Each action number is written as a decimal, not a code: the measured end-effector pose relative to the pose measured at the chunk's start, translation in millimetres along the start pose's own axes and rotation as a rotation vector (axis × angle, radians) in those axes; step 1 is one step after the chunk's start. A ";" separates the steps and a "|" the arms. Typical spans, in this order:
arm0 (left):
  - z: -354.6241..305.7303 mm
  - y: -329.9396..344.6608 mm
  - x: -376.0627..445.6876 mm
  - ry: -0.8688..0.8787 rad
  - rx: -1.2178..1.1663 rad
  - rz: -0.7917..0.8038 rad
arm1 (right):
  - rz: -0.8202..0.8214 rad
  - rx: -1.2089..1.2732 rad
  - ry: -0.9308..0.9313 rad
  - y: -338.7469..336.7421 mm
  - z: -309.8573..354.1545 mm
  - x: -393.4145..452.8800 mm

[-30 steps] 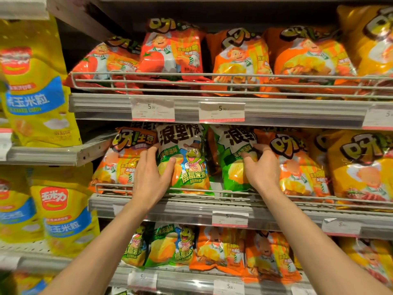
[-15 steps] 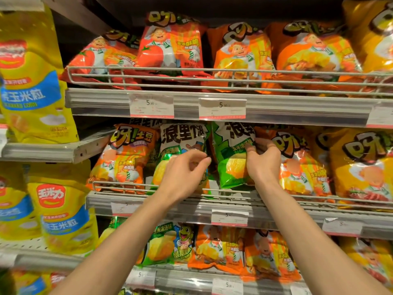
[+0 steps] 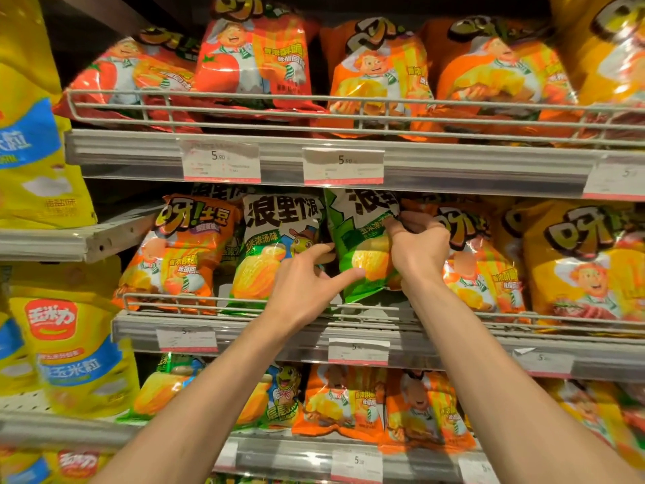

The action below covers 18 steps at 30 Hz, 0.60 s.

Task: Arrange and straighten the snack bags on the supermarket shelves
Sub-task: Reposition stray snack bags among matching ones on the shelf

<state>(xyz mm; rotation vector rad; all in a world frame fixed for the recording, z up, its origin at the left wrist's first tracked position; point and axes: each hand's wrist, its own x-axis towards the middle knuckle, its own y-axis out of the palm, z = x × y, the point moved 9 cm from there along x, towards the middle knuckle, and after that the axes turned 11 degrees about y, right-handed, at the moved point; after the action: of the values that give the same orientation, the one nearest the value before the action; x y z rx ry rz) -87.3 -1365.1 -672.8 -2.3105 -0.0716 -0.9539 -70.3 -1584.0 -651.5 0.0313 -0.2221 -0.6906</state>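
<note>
On the middle shelf point(image 3: 279, 330) two green snack bags stand side by side. My right hand point(image 3: 417, 248) grips the right edge of the right green bag point(image 3: 363, 239), fingers curled round it, and the bag leans slightly. My left hand point(image 3: 307, 277) is spread, its fingers touching the left edge and lower front of that same bag, with the thumb reaching in front of the left green bag point(image 3: 275, 246). An orange bag point(image 3: 178, 249) stands left of the green ones, and another orange bag point(image 3: 481, 267) sits right of my right hand.
Wire rails point(image 3: 244, 115) front each shelf. Red and orange bags point(image 3: 254, 57) fill the top shelf, a yellow bag point(image 3: 586, 263) stands at right. Yellow corn bags point(image 3: 73, 351) hang on the left rack. Green and orange bags point(image 3: 349, 399) fill the lower shelf. Price tags point(image 3: 343, 165) line the edges.
My left hand left the left green bag and moved right to the right green bag. My right hand kept its grip on that bag's right edge. The camera moved closer.
</note>
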 end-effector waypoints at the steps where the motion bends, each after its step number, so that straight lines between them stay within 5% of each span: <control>1: -1.2 1.4 0.3 -0.002 0.016 0.004 | 0.007 0.005 0.014 2.0 -1.3 0.9; 9: -1.1 5.7 1.9 -0.058 -0.003 -0.039 | 0.230 -0.103 -0.022 3.8 -4.6 -1.0; 18: -1.1 -8.1 11.8 -0.110 -0.350 -0.155 | 0.352 -0.409 -0.072 5.2 -20.8 -12.3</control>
<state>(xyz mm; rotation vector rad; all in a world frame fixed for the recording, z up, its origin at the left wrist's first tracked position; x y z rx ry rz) -81.5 -1361.4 -660.2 -2.7128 -0.1406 -0.9779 -71.8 -1573.1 -673.6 -0.4155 -0.1473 -0.3754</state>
